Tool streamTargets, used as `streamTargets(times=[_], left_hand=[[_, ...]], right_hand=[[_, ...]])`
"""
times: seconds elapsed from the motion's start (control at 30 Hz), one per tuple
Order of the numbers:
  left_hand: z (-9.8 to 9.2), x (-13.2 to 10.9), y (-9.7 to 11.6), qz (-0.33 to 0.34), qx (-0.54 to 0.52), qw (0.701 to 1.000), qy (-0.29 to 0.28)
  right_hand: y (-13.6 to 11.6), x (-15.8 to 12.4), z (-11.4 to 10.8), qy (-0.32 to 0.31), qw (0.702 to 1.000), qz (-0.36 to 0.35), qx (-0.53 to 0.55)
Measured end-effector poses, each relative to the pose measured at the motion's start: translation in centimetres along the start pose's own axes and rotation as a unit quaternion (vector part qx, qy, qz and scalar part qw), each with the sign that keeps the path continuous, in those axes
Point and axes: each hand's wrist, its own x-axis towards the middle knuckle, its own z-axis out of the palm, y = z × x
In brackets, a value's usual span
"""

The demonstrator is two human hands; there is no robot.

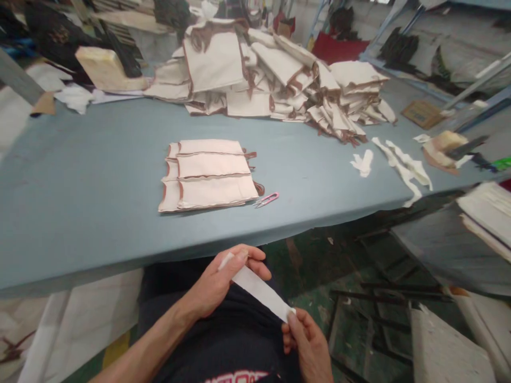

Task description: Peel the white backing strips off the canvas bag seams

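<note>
Between my two hands, above my lap and in front of the table edge, a narrow white strip [261, 288] is stretched at a slant. My left hand [227, 271] pinches its upper end under the thumb, the other fingers curled behind. The lower end sits between the thumb and fingers of my right hand [305, 335]. Whether the strip is cloth or paper I cannot tell. On the table beyond lie cream fabric pieces with brown edging [215, 173], stacked in overlapping rows. Beside their near right corner rest small pink-handled thread snips [266, 200].
A large heap of cream, brown-edged pieces [255, 74] covers the back of the blue-grey table [99, 175]. White scraps [407, 165] and a tape roll on a dispenser [445, 149] lie at the right. A cardboard box [422, 114] stands behind them. A yellowish block [106, 69] sits back left.
</note>
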Motion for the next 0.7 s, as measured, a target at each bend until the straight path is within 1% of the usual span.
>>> streamTargets(times=[0.1, 0.17, 0.3, 0.4, 0.53, 0.63, 0.7], left_hand=[[-0.6, -0.5, 0.6, 0.002, 0.005, 1.000, -0.023], [-0.8, -0.9, 0.7, 0.000, -0.034, 0.999, -0.028], [-1.1, -1.3, 0.5, -0.009, -0.138, 0.990, -0.022], [-1.9, -1.3, 0.6, -0.027, -0.208, 0.978, -0.010], [-2.8, -1.3, 0.3, -0.056, -0.276, 0.960, -0.005], [-2.9, -1.4, -0.2, -0.068, -0.299, 0.952, -0.010], [-2.9, -1.5, -0.4, -0.077, -0.335, 0.939, -0.012]], right_hand=[[0.3, 0.6, -0.8, -0.010, 1.000, 0.009, -0.018], [0.2, 0.6, -0.9, -0.019, 0.999, 0.000, -0.029], [-0.4, -0.1, -0.1, -0.037, 0.998, -0.015, -0.043], [-0.6, -0.5, 0.3, -0.064, 0.997, -0.010, -0.049], [-0.5, -0.5, 0.2, -0.065, 0.996, -0.023, -0.049], [-0.9, -0.6, 0.1, -0.085, 0.994, -0.010, -0.061], [-1.5, -0.8, 0.3, -0.101, 0.993, 0.002, -0.068]])
